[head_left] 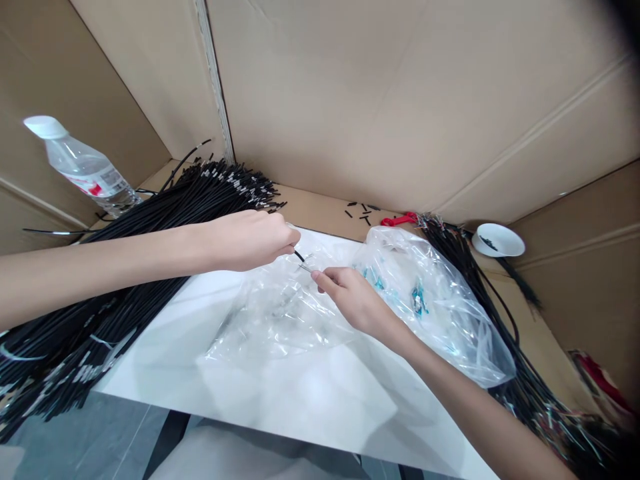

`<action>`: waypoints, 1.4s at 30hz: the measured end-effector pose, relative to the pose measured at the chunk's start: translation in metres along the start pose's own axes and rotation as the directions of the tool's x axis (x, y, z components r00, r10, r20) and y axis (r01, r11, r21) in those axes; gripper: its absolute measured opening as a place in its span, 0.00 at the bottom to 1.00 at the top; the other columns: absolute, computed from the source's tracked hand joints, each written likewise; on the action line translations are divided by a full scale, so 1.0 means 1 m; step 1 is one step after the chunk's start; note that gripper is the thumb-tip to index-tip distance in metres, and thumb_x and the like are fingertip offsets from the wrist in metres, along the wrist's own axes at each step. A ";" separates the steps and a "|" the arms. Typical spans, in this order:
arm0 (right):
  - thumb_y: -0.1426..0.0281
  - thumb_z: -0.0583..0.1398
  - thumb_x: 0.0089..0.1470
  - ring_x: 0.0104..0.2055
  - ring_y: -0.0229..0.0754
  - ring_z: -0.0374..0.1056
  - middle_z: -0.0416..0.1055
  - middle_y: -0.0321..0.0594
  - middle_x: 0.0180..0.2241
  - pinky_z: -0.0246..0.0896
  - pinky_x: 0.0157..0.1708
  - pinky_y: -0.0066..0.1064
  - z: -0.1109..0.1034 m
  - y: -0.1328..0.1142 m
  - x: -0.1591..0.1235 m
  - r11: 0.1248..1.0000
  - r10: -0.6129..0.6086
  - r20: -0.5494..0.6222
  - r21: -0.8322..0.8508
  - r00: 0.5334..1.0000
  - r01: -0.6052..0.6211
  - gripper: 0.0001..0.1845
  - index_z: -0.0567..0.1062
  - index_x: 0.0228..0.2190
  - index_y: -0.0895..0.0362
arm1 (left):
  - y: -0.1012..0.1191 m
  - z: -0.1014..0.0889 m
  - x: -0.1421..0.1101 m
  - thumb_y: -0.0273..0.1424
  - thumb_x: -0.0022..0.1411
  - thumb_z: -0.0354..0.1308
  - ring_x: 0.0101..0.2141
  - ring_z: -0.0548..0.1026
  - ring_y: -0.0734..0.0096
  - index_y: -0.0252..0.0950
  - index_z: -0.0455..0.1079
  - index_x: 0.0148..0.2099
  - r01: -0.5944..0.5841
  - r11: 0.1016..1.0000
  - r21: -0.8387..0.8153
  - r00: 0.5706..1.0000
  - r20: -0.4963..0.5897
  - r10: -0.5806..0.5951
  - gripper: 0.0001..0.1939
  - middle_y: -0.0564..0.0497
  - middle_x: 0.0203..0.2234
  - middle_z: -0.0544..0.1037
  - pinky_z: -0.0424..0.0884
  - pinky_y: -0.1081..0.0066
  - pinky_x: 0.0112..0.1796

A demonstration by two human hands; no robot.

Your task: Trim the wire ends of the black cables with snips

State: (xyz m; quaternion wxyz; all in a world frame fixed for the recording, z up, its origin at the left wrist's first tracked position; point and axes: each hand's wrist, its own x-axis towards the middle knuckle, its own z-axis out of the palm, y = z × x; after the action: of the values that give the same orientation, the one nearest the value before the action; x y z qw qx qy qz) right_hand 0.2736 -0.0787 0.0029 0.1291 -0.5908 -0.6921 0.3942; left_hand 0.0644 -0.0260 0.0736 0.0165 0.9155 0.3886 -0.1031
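Observation:
My left hand (255, 239) is closed around a thin black cable (299, 255), whose short end pokes out past the fingertips toward the right. Facing it, my right hand (350, 293) pinches thin, pale wire-like strands (305, 268) between thumb and forefinger. Whether these strands belong to the cable is too small to tell. Both hands hover over a crumpled clear plastic bag (280, 313) on the white board (310, 400). Just right of my right hand lies a fuller clear bag (450, 333) with small teal parts (419, 298) inside.
A thick bundle of black cables (150, 233) covers the left side, beside a water bottle (90, 167). More cables with bared wires (500, 333) run along the right. A white bowl (505, 241), a red-handled tool (399, 219) and black offcuts (367, 215) lie near the cardboard walls (400, 100).

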 end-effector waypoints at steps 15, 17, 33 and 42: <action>0.53 0.54 0.60 0.21 0.34 0.46 0.49 0.29 0.17 0.39 0.25 0.34 0.001 0.001 0.018 0.970 0.040 0.003 0.241 0.999 -0.039 0.24 0.66 0.20 0.56 | 0.005 0.004 -0.004 0.30 0.72 0.46 0.24 0.72 0.64 0.36 0.74 0.41 0.043 0.999 0.016 0.999 -0.018 -0.043 0.14 0.48 0.27 0.76 0.53 0.68 0.28; 0.53 0.56 0.59 0.20 0.33 0.42 0.45 0.27 0.16 0.36 0.25 0.34 0.002 0.002 0.021 0.952 0.045 0.020 0.302 0.999 -0.049 0.23 0.65 0.19 0.55 | 0.005 0.004 -0.005 0.31 0.72 0.45 0.25 0.73 0.63 0.36 0.74 0.41 0.055 0.998 0.019 0.998 -0.010 -0.054 0.15 0.47 0.28 0.77 0.54 0.68 0.28; 0.61 0.58 0.57 0.19 0.33 0.43 0.48 0.28 0.14 0.39 0.24 0.35 0.014 0.000 0.027 0.963 0.105 0.063 0.242 0.992 -0.117 0.23 0.59 0.15 0.55 | 0.010 0.027 -0.003 0.30 0.71 0.48 0.24 0.74 0.64 0.34 0.76 0.37 0.004 1.000 0.030 0.999 -0.036 -0.003 0.16 0.44 0.26 0.77 0.56 0.68 0.25; 0.60 0.59 0.55 0.19 0.33 0.41 0.46 0.28 0.14 0.37 0.24 0.35 0.021 0.000 0.028 0.955 0.116 0.087 0.265 0.989 -0.135 0.22 0.59 0.15 0.54 | 0.010 0.029 -0.008 0.27 0.70 0.48 0.24 0.76 0.64 0.33 0.76 0.36 0.024 0.998 0.057 0.999 -0.026 -0.023 0.15 0.45 0.27 0.79 0.52 0.68 0.23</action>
State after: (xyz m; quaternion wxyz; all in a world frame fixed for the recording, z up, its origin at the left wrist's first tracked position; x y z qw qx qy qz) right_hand 0.2530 -0.0609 -0.0188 0.1588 -0.5962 -0.5968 0.5129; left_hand 0.0608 -0.0420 0.0465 -0.0161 0.9123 0.3962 -0.1026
